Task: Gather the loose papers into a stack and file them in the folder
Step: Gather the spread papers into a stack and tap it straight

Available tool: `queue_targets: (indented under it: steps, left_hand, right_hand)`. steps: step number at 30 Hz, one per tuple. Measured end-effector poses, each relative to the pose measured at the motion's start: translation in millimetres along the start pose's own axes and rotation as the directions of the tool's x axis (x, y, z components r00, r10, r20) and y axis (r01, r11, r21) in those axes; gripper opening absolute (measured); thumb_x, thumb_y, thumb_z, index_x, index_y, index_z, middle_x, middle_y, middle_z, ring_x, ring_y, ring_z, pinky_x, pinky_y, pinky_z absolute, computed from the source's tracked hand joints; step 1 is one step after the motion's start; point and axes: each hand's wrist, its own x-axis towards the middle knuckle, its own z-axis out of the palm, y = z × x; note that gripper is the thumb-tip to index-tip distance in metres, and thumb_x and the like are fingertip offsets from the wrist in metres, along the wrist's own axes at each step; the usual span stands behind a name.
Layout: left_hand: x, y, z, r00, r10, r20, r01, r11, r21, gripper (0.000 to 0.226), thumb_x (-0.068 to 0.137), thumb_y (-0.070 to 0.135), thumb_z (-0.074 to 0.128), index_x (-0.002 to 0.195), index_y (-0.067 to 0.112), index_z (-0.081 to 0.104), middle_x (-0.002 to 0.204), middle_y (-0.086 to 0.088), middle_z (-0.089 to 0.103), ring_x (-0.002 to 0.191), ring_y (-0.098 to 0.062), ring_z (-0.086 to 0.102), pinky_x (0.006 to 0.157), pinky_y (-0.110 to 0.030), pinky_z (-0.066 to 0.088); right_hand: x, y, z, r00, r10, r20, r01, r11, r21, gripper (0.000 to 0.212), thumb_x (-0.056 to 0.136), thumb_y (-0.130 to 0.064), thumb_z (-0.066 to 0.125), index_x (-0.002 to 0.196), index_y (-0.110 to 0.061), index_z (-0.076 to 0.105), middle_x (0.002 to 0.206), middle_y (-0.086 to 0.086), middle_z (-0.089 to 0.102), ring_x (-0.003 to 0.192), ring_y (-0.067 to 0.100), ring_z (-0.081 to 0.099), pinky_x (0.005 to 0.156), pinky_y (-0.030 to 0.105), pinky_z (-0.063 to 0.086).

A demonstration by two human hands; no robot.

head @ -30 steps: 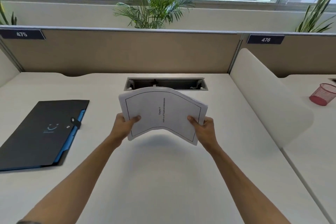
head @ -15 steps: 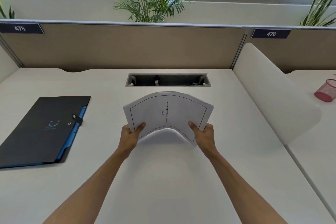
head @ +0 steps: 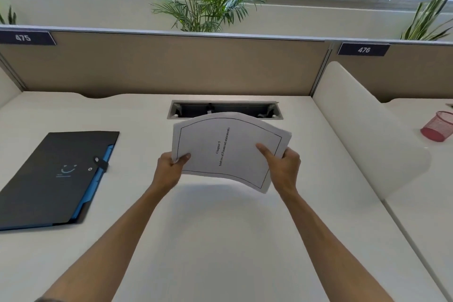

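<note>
1. The flat black folder with blue inner edge (head: 56, 176) runs off the picture's left edge.
2. Its pale printed logo is too small to read.
3. The bowed white paper stack (head: 228, 149) hides the fingers of both hands beneath it.
4. The red mesh pen cup (head: 438, 129) is cut by the right edge.
5. The sheets cannot be counted.

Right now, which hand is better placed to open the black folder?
The left hand. The folder lies shut on the desk on the left side, nearer to it. The right hand could keep holding the paper stack meanwhile.
</note>
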Motion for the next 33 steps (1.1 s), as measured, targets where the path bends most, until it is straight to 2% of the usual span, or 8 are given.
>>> queue_targets:
  steps: [3,6,13,18,20,25,29,33]
  left_hand:
    - [13,17,-13,0.997,0.057,0.045,-0.061,0.994,0.088,0.017,0.093,0.015,0.061,0.085,0.002,0.067,0.089,-0.012,0.066,0.08,-0.024,0.057,0.069,-0.032,0.044]
    - [27,29,-28,0.992,0.081,0.101,-0.097,0.981,0.169,0.028,0.092,0.017,0.062,0.082,-0.009,0.065,0.084,-0.016,0.065,0.076,-0.023,0.052,0.068,-0.033,0.041]
    - [40,81,-43,0.947,0.166,0.275,-0.258,0.903,0.344,0.031,0.092,0.009,0.06,0.065,-0.003,0.051,0.065,0.001,0.044,0.06,-0.013,0.039,0.056,-0.025,0.031]
    - [44,113,-41,0.908,0.199,0.368,-0.346,0.852,0.393,0.052,0.091,0.009,0.06,0.048,0.02,0.033,0.054,0.01,0.036,0.054,-0.011,0.031,0.054,-0.029,0.023]
    - [46,121,-42,0.895,0.201,0.398,-0.371,0.831,0.415,0.051,0.09,0.008,0.06,0.044,0.024,0.045,0.047,0.015,0.042,0.051,-0.004,0.037,0.054,-0.029,0.027]
    - [48,133,-47,0.875,0.352,0.332,-0.461,0.813,0.355,0.016,0.078,0.012,0.072,0.089,0.024,0.071,0.083,0.003,0.07,0.079,-0.01,0.057,0.074,-0.03,0.044]
    - [58,122,-44,0.942,0.333,0.031,-0.328,0.901,0.284,0.108,0.057,0.037,0.09,0.147,0.031,0.029,0.128,0.002,0.057,0.115,-0.015,0.053,0.096,-0.032,0.043]
    - [47,108,-32,0.987,0.149,-0.053,-0.153,0.984,-0.087,0.121,0.056,0.029,0.093,0.15,0.024,0.017,0.132,0.0,0.057,0.117,-0.013,0.057,0.097,-0.032,0.048]
  right_hand:
    - [23,-23,-5,0.989,-0.148,-0.025,0.145,0.985,-0.096,0.039,0.074,-0.036,0.084,0.103,-0.015,0.069,0.089,-0.004,0.071,0.077,0.012,0.068,0.065,0.023,0.058]
    - [45,-45,-11,0.976,-0.211,0.051,0.217,0.96,-0.176,0.04,0.071,-0.035,0.086,0.105,-0.019,0.069,0.086,-0.002,0.074,0.077,0.007,0.072,0.071,0.025,0.06]
    - [73,-81,-8,0.779,-0.111,0.617,0.386,0.86,-0.333,0.041,0.069,-0.034,0.083,0.108,-0.028,0.072,0.093,-0.009,0.076,0.087,0.006,0.071,0.085,0.034,0.056]
    - [71,-94,7,0.653,-0.044,0.756,0.38,0.883,-0.277,0.009,0.075,-0.021,0.078,0.073,-0.023,0.07,0.071,-0.01,0.07,0.067,0.009,0.063,0.067,0.032,0.047]
    - [72,-90,9,0.688,-0.042,0.725,0.356,0.889,-0.287,0.029,0.075,-0.022,0.078,0.058,-0.012,0.057,0.059,-0.005,0.051,0.057,0.014,0.045,0.061,0.03,0.035]
    - [70,-83,6,0.707,-0.048,0.706,0.271,0.94,-0.207,0.048,0.075,-0.029,0.079,0.069,0.012,0.053,0.064,0.01,0.05,0.059,0.018,0.045,0.059,0.033,0.035]
    - [70,-78,3,0.751,-0.097,0.653,0.231,0.965,-0.123,0.028,0.077,-0.023,0.081,0.075,0.004,0.071,0.082,0.019,0.071,0.07,0.02,0.066,0.066,0.043,0.055]
    - [63,-76,0,0.795,-0.06,0.603,0.084,0.996,-0.011,0.018,0.079,-0.011,0.08,0.085,0.004,0.074,0.079,-0.007,0.074,0.076,0.016,0.072,0.079,0.049,0.059]
